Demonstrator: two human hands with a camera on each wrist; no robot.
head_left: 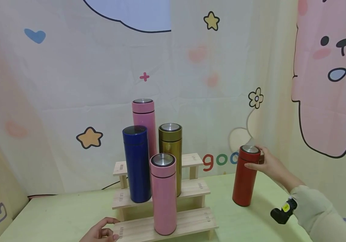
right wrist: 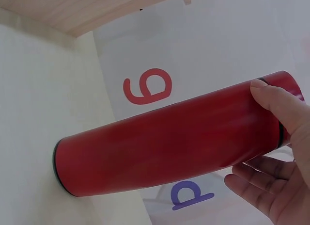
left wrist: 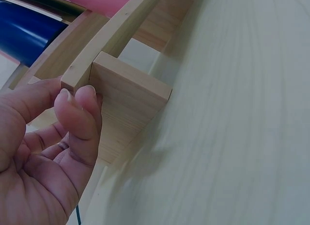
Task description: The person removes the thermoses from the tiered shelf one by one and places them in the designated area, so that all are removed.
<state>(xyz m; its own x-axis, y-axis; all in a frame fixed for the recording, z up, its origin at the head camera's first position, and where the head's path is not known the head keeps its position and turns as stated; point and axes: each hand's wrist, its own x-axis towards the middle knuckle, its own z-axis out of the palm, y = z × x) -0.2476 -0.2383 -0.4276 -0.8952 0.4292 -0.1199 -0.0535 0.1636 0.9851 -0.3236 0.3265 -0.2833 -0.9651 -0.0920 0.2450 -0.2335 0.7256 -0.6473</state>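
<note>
At the right, my right hand [head_left: 268, 163] grips a red thermos flask [head_left: 245, 178] near its steel-topped lid, thumb on one side and fingers on the other. The flask leans slightly, its base [right wrist: 65, 169] at the tabletop; whether it touches fully I cannot tell. My left hand [head_left: 100, 231] pinches the left end of the lowest plank of a stepped wooden stand [head_left: 191, 222], as the left wrist view also shows. On that plank stands a pink flask [head_left: 164, 198]. A blue flask [head_left: 137, 164] and a gold flask [head_left: 170, 134] stand on the middle step.
Another pink flask [head_left: 144, 114], partly hidden, stands on the top step. The pale green tabletop [head_left: 61, 215] extends on both sides of the stand. Behind hangs a printed cloth [head_left: 70, 84] with stars and letters. A black strap device [head_left: 283, 211] sits on the right wrist.
</note>
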